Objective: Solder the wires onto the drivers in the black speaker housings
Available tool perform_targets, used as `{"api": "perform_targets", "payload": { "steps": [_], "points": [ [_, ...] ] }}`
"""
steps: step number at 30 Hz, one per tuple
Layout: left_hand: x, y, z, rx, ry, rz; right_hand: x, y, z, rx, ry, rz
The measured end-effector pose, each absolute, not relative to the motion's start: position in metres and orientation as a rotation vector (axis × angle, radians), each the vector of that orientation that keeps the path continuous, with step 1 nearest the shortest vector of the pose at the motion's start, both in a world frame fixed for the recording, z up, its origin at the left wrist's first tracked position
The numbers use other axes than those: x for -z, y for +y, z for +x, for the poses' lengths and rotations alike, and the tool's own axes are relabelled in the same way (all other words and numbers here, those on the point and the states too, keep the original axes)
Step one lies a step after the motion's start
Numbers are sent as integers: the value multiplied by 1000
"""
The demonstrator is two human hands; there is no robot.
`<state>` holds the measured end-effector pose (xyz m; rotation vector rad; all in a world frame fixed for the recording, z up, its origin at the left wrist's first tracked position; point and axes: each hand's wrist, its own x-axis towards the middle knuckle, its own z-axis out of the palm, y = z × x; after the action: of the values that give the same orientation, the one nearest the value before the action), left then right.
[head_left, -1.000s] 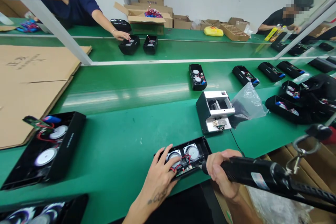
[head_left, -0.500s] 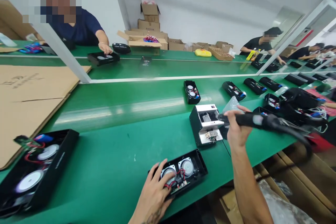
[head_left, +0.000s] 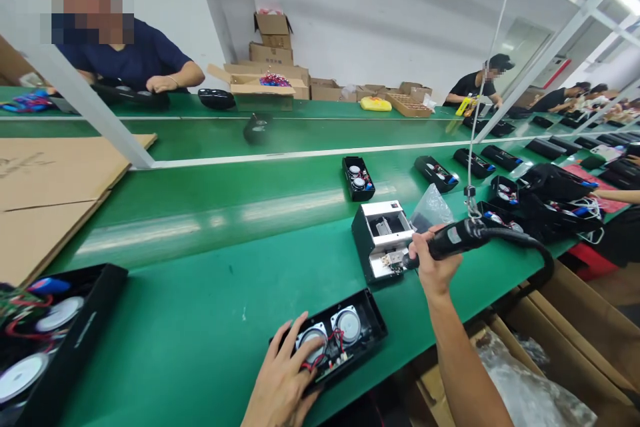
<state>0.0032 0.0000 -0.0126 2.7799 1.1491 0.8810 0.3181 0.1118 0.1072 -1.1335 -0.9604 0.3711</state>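
My left hand (head_left: 286,367) grips the left end of an open black speaker housing (head_left: 367,340), its fingers reaching over the rim onto one of the two round speakers. Red wires and a small circuit board show inside. In my right hand (head_left: 438,261) is a black electric screwdriver (head_left: 457,239), held nearly level, hanging from a cord and with a thick cable trailing right. The tool's front end is at the face of a black and silver screw feeder (head_left: 381,237); my fingers partly cover this end, and the tip is hard to make out.
Another open speaker housing (head_left: 93,327) lies at the left, near flat cardboard (head_left: 60,173). Beyond the feeder sits a further housing (head_left: 359,179), and a clear plastic bag (head_left: 431,208) is beside it. Open cartons (head_left: 565,327) stand below the bench's right edge. Co-workers sit across the line.
My right hand has brought the screwdriver lower and left, to the feeder's front. My left hand stays on the housing. A co-worker opposite has drawn a housing closer.
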Motion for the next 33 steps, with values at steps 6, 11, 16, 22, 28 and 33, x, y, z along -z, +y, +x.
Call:
{"api": "perform_targets", "payload": {
  "steps": [6,11,16,22,28,33],
  "points": [
    [10,0,5,-908,1155,2759,-94,109,317,-519,-1103,-1279],
    [11,-2,5,-870,1150,2749,-87,75,319,-750,-1126,-1269],
    [12,-3,4,-832,1156,2725,-98,28,313,-798,-1056,-919],
    [7,-5,6,-805,1169,2698,-108,-5,277,-831,-1097,-715],
    [8,-8,5,-751,1183,2696,-96,-10,252,-904,-1188,-736],
    [8,-8,5,-736,1177,2663,-83,-11,252,-935,-1206,-728]
  ]
}}
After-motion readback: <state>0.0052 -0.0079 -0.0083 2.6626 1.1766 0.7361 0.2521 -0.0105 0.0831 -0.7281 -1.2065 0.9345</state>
